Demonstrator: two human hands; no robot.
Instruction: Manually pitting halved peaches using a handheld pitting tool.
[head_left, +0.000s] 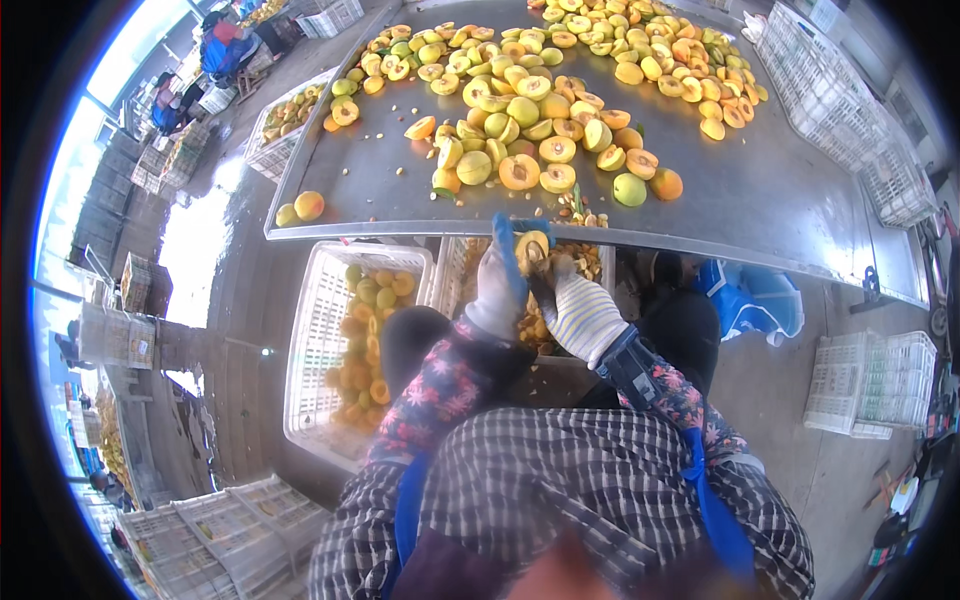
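Observation:
My left hand (504, 277), in a white glove with blue fingers, holds a halved yellow peach or similar stone fruit (532, 247), its cut face up, just off the table's near edge. Against the fruit's lower side is my right hand (581, 307), in a striped knit glove with dark fingertips; its fingers are closed, and whether they hold a small tool cannot be made out. Beneath both hands stands a crate of pits and scraps (589, 259). Many halved fruits (519, 172) lie heaped on the metal table (375, 195) beyond.
A white crate of fruit (300, 397) stands on the floor to the left, near my knee. Stacked crates (247, 532) are at lower left, others (870, 382) at right. A blue bag (750, 300) lies under the table. Seated people (225, 49) are far off at upper left.

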